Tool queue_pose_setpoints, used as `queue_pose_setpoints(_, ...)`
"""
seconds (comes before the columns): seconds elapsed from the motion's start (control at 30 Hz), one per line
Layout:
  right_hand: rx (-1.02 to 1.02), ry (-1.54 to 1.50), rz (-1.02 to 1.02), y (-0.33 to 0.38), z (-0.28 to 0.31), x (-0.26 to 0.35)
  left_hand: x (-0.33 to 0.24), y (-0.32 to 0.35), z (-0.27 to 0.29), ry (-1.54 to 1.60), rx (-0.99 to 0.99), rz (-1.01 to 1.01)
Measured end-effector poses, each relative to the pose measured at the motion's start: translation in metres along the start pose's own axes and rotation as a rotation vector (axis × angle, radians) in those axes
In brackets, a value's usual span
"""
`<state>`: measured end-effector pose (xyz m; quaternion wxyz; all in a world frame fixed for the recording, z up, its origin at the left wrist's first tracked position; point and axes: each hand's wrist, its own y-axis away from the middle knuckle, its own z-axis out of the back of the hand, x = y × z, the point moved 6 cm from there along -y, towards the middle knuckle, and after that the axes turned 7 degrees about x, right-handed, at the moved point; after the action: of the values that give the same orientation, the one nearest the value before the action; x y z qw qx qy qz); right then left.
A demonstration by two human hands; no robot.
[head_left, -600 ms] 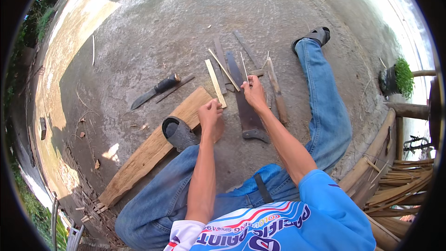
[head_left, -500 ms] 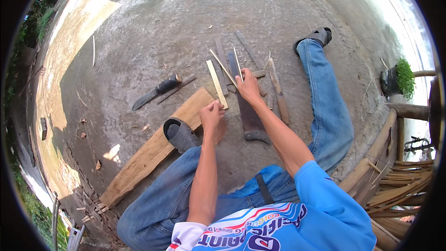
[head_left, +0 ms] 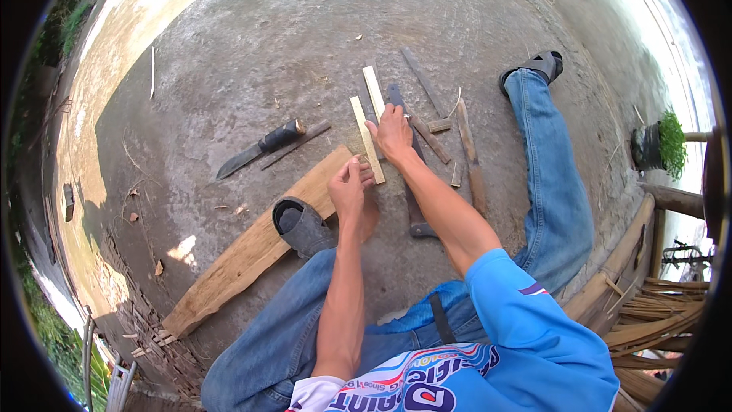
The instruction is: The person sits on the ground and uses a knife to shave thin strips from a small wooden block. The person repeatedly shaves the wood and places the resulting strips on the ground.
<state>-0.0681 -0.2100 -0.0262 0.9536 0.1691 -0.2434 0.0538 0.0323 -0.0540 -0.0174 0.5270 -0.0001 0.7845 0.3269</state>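
My right hand (head_left: pixel 393 134) is closed round the lower end of a pale wood strip (head_left: pixel 372 85), over a long dark blade (head_left: pixel 414 202) with a dark handle, which lies on the ground. To its left lies another pale wood strip (head_left: pixel 360 122); its near end is beside my left hand (head_left: pixel 351 185). The fingers of my left hand are curled into a pinch, and I cannot make out what is between them. That hand is just off the upper end of a wooden plank (head_left: pixel 252 263), on which my shoed foot (head_left: pixel 303 226) rests.
On the concrete at left lie a black-handled knife (head_left: pixel 263 146) and a thin dark stick (head_left: pixel 297 145). Several short wood pieces and a long brown stick (head_left: pixel 470 156) lie to the right. A potted plant (head_left: pixel 667 143) and bamboo poles (head_left: pixel 602 286) stand farther right.
My right hand has shifted left and a little back toward the other strip. The thin strips that stuck out of it apart now show as one pale strip. My left hand has barely moved.
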Motion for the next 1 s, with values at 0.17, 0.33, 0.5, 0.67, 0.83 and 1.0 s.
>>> queue_pose_setpoints(0.17, -0.015, 0.041, -0.109, -0.002, -0.004, 0.002, -0.013, -0.001, 0.006, 0.015, -0.085, -0.052)
queue_pose_setpoints(0.33, 0.007, -0.101, -0.119, -0.003, 0.005, -0.003, -0.015, 0.000, 0.015, 0.039, -0.129, -0.066)
queue_pose_setpoints(0.5, 0.066, -0.252, -0.090, 0.017, 0.000, -0.004, -0.013, -0.003, 0.022, 0.037, -0.138, -0.063)
queue_pose_setpoints(0.67, 0.065, -0.140, -0.076, 0.036, -0.015, 0.010, -0.010, 0.001, 0.022, 0.029, -0.126, -0.062)
queue_pose_setpoints(0.83, 0.050, -0.001, -0.027, 0.026, -0.019, 0.020, -0.012, 0.000, 0.023, 0.046, -0.127, -0.054)
queue_pose_setpoints(1.0, 0.018, -0.534, 0.005, 0.019, 0.009, 0.015, -0.014, 0.000, 0.028, 0.043, -0.144, -0.056)
